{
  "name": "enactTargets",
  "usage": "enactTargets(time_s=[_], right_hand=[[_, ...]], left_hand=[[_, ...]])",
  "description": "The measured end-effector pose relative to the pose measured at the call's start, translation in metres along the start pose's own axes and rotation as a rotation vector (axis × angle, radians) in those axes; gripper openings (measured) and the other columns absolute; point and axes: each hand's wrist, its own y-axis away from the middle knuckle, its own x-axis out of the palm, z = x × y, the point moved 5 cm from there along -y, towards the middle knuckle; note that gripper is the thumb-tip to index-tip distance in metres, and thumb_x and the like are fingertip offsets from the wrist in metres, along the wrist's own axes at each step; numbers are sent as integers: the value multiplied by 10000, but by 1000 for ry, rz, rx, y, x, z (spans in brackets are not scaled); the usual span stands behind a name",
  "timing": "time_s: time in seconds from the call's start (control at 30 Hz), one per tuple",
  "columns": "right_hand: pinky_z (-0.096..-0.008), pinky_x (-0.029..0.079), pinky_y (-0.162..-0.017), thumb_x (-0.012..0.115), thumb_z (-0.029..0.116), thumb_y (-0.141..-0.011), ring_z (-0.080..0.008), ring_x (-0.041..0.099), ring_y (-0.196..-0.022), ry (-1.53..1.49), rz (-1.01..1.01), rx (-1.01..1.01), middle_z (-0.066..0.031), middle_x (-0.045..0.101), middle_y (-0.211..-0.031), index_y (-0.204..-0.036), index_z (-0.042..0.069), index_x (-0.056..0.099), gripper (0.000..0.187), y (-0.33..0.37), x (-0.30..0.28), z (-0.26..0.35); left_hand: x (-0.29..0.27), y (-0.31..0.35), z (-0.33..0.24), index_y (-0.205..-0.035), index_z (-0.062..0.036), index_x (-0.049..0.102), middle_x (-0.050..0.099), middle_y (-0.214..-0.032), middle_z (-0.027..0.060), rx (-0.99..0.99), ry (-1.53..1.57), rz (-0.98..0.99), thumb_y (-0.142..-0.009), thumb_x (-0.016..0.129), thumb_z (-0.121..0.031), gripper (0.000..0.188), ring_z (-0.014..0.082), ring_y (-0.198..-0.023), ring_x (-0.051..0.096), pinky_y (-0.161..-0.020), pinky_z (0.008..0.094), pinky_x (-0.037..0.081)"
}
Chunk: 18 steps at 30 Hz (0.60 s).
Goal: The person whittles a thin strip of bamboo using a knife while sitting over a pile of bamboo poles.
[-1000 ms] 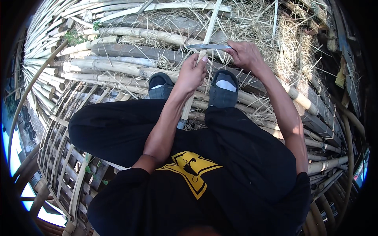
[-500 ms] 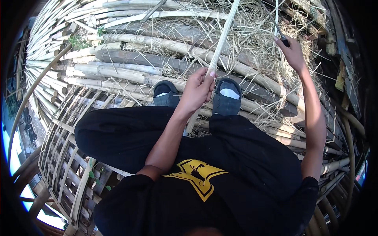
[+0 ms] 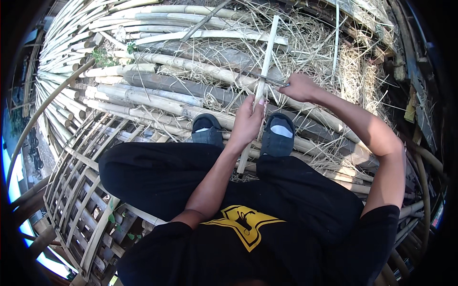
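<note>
My left hand [image 3: 249, 118] is closed round a pale bamboo strip [image 3: 269, 52], which slants up and away from me between my shoes. Its near end shows below the hand, by my feet. My right hand [image 3: 301, 87] grips the dark handle of a knife [image 3: 263, 76]. The thin blade points left and lies across the strip, just beyond my left hand; whether it bites into the bamboo I cannot tell.
Bamboo poles [image 3: 157, 95] lie side by side under and beyond my shoes [image 3: 278, 136]. Loose shavings [image 3: 310, 52] are heaped at the far right. A woven bamboo lattice [image 3: 90, 190] stands at my left, with a curved cane [image 3: 47, 102] beyond it. Stacked pole ends [image 3: 69, 114] lie far left.
My right hand has swung left and nearer with the knife, from the far right to the strip. My left hand still holds the strip, whose far end is now in view.
</note>
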Motion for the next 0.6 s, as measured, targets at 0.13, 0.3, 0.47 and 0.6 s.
enactTargets(time_s=[0.13,0.3,0.47,0.6], right_hand=[[-464,518,-763,598,351,-798,-415,661,-815,-52,-78,26,-305,642,-789,-804,-100,661,456,5,26,-2],[-479,531,-717,583,189,-750,-427,658,-760,-26,-144,-55,-295,633,-721,-750,-91,646,287,24,41,5],[-485,538,-669,598,142,-691,-427,655,-704,18,-241,-103,-279,631,-690,-708,-67,644,215,10,59,-9],[-487,540,-644,605,134,-680,-421,660,-699,69,-285,-162,-267,634,-684,-692,-53,645,192,-2,47,-11]], left_hand=[[-5,-5,12,-1070,14,526,524,-657,50,32,-177,-71,-976,514,-248,278,112,-596,499,-547,296,416],[0,-4,20,-1066,31,529,559,-683,108,3,-354,-45,-973,516,-225,272,143,-610,520,-567,340,427],[6,-1,28,-1080,35,518,568,-695,135,75,-336,-50,-974,503,-204,261,156,-600,522,-568,340,427],[5,-1,22,-1090,38,506,574,-706,135,-51,-395,-29,-975,503,-205,269,143,-594,517,-551,335,429]])
